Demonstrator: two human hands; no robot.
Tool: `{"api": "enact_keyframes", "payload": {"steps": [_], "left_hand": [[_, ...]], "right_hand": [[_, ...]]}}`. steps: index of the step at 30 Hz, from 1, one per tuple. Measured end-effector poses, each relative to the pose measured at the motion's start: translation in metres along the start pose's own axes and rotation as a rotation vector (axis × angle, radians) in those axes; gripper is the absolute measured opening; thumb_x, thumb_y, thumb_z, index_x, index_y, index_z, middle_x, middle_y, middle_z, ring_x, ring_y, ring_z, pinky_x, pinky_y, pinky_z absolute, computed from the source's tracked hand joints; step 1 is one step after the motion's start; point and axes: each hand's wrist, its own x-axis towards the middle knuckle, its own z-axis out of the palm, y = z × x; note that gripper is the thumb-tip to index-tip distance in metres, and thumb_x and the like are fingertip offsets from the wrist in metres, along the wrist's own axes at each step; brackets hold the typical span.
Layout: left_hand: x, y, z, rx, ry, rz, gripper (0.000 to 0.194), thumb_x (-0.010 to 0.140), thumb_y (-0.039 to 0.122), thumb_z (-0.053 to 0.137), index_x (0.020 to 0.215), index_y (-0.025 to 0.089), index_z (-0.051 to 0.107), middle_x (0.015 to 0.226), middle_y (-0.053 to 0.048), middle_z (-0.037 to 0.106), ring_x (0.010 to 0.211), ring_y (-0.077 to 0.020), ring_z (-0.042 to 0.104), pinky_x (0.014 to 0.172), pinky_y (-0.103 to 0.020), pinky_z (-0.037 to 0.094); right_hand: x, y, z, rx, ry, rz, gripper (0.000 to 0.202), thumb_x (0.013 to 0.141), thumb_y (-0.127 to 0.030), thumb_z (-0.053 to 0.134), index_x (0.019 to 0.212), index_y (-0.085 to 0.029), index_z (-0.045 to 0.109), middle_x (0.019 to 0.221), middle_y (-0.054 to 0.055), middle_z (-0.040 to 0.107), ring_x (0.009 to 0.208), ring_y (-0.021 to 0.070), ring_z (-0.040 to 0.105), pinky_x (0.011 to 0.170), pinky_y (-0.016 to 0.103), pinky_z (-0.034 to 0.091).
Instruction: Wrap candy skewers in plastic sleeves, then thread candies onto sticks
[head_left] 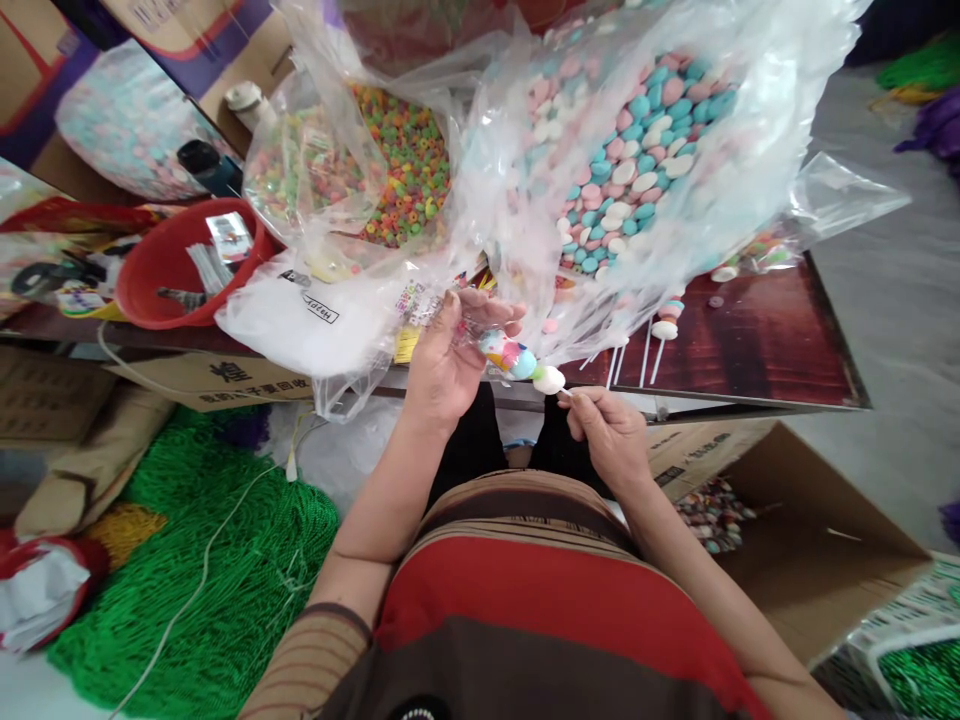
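Observation:
A candy skewer (pixel 523 360) with blue, green and white pieces is held between my hands, over the table's front edge. My right hand (pixel 606 430) pinches its white stick at the lower end. My left hand (pixel 452 360) is at the skewer's upper end, closed round a clear wrapper (pixel 463 328) with colourful print. Behind them lies a large plastic bag of pink, blue and white candies (pixel 637 165). Left of it is a bag of small ring candies (pixel 409 165). A stack of white plastic bags (pixel 319 315) rests beside my left hand.
A red basin (pixel 154 310) stands at the table's left. White sticks and another candy skewer (pixel 665 320) lie on the dark red table (pixel 780 340). An open cardboard box (pixel 817 540) is on the lower right. Green netting (pixel 217 560) covers the floor at left.

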Motion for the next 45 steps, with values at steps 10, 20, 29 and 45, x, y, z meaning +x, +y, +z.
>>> {"api": "enact_keyframes", "payload": {"steps": [10,20,29,45], "left_hand": [[-0.008,-0.004,0.006,0.031,-0.158,0.026,0.035,0.077,0.057,0.085,0.086,0.025,0.073,0.073,0.001,0.072,0.091,-0.0246,0.079,0.092,-0.043,0.061],[-0.011,-0.018,0.008,0.040,-0.107,0.039,0.035,0.074,0.047,0.089,0.090,0.025,0.067,0.061,0.004,0.064,0.099,-0.0273,0.078,0.094,-0.044,0.059],[-0.007,-0.006,-0.015,0.026,-0.262,-0.011,0.076,0.048,0.059,0.099,0.114,0.033,0.069,0.122,-0.006,0.075,0.130,-0.0291,0.067,0.102,-0.041,0.057],[-0.013,-0.023,0.001,-0.017,-0.167,0.066,0.045,0.071,0.056,0.090,0.096,0.025,0.069,0.089,-0.002,0.077,0.112,-0.0260,0.075,0.097,-0.039,0.059]], "right_hand": [[0.000,-0.004,0.003,0.175,-0.356,0.208,0.054,0.095,-0.069,0.058,0.078,-0.019,0.071,0.041,-0.008,0.042,0.041,0.0085,0.034,0.050,0.025,0.036],[-0.004,-0.003,0.018,0.227,-0.113,0.205,0.039,0.081,-0.058,0.079,0.086,-0.021,0.069,0.061,-0.004,0.063,0.049,0.0093,0.048,0.048,0.024,0.041],[-0.003,0.002,0.021,0.380,-0.148,0.200,0.039,0.086,-0.061,0.074,0.088,-0.022,0.069,0.049,-0.007,0.054,0.050,0.0116,0.053,0.055,0.026,0.046],[-0.008,-0.008,0.025,0.261,-0.192,0.142,0.043,0.092,-0.063,0.067,0.088,-0.020,0.070,0.054,-0.006,0.056,0.043,0.0062,0.039,0.045,0.022,0.032]]}}
